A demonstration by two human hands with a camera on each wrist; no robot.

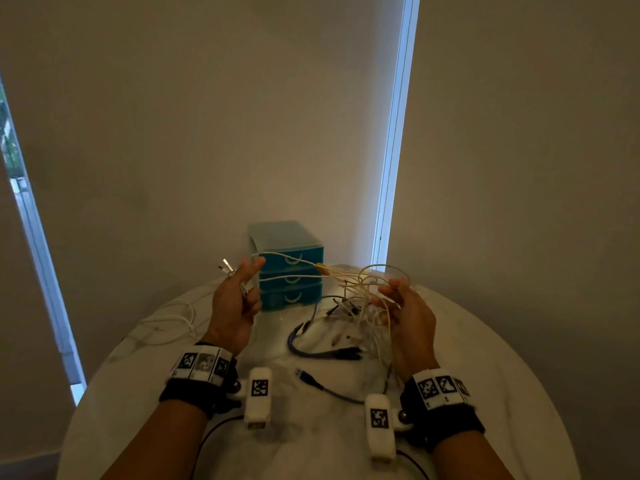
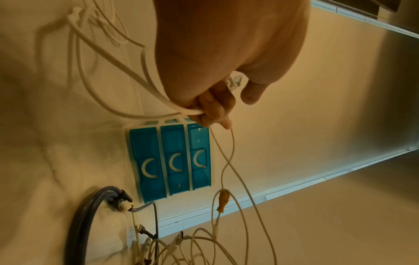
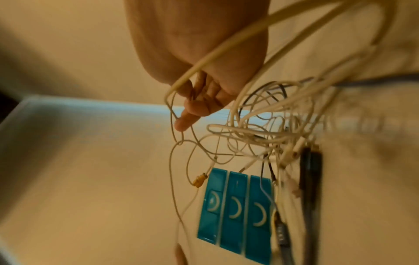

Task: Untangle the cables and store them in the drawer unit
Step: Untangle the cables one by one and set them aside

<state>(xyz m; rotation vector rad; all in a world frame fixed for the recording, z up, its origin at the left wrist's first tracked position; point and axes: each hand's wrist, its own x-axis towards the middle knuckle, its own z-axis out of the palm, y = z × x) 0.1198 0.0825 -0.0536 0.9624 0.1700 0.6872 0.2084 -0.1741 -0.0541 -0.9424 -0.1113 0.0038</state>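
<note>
My left hand (image 1: 242, 292) is raised in front of the teal drawer unit (image 1: 290, 268) and grips white cables (image 2: 145, 84), with plugs (image 1: 227, 266) sticking out past the fingers. Two thin white strands (image 1: 294, 261) run from it to the right, past a yellow connector (image 1: 323, 270), into a tangle of white cables (image 1: 367, 299). My right hand (image 1: 398, 299) holds that tangle lifted above the table, fingers curled through its loops (image 3: 192, 107). The unit's three drawers (image 2: 172, 163) are closed.
A round white table (image 1: 485, 358) carries a coiled purple-grey cable (image 1: 311, 348), a blue USB plug (image 1: 306, 375) on a grey lead, and a loose white cable (image 1: 166, 323) at the left. The wall and window blinds (image 1: 394, 133) stand right behind the drawer unit.
</note>
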